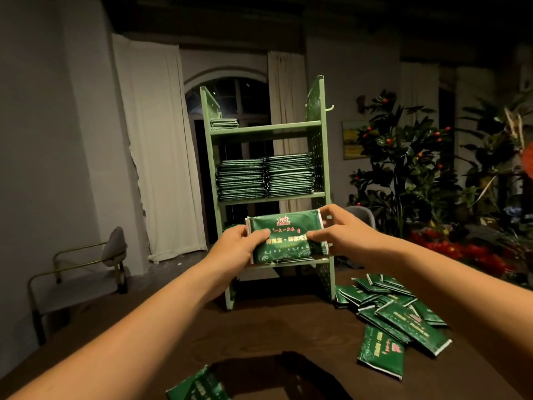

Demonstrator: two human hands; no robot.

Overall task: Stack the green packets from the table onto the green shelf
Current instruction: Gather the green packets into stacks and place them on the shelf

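Left hand (240,246), centre frame: fingers curled round the left end of a small bundle of packets (285,236), thumb on top. Right hand (336,230): the right end is pinched, thumb on the face, fingers behind. The bundle is held level in front of the shelf's (315,111) lowest tier, face toward the camera.

Judgement: the bundle is being squared before placing. Edges should be kept flush between both hands, and the bundle slid in flat so it is not fanned; the lowest tier looks the likely target, though its contents are mostly hidden behind the bundle.

Middle tier: two tall stacks (265,176) side by side, touching. Top tier: a short stack (224,123) at its left end.

Dark wooden table (288,336) carries the shelf. A loose heap of packets (392,310) lies at lower right, a few more (196,385) at bottom centre.

Room: chair (114,249) at left, white curtains (158,145), arched window behind the shelf, plants with red fruit (403,157) at right. Light is dim.
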